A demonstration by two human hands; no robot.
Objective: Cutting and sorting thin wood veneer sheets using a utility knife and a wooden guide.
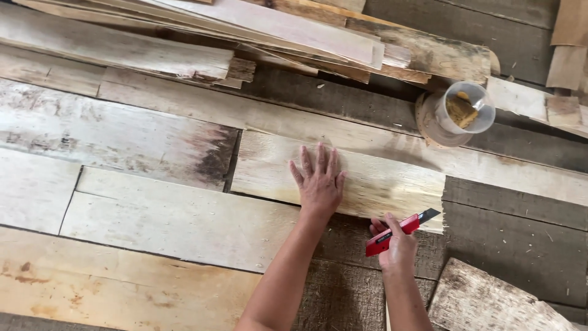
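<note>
**A:** What does the head view show at the workbench?

**B:** A person's left hand (pixel 318 181) lies flat, fingers spread, palm pressing down on a pale, thin rectangular sheet of wood veneer (pixel 343 178). It grips nothing; it only pins the sheet. The right hand (pixel 397 245) is closed around a red utility knife with a black blade tip (pixel 401 230), the blade end pointing up and to the right, at the sheet's lower right edge.

**B:** That sheet sits mid-frame on a bed of other pale veneer sheets (pixel 153 208) laid edge to edge over dark, weathered planks (pixel 514 227).

**A:** How far along does the work look?

**B:** Judging by the layout, a good part is done: several sheets already lie side by side to the left and above. The pinned sheet's right end looks ragged, so trimming there seems to be the step in hand. Whether the blade has entered the wood cannot be told. To the right, dark planks are uncovered, which suggests more is left.

**A:** Anything else nearby?

**B:** A clear plastic jar with a yellowish lump inside (pixel 462 110) lies on its side above and right of the hands, and a loose stack of veneer strips (pixel 275 30) runs along the top. A rough grey offcut (pixel 484 300) lies at lower right.
</note>
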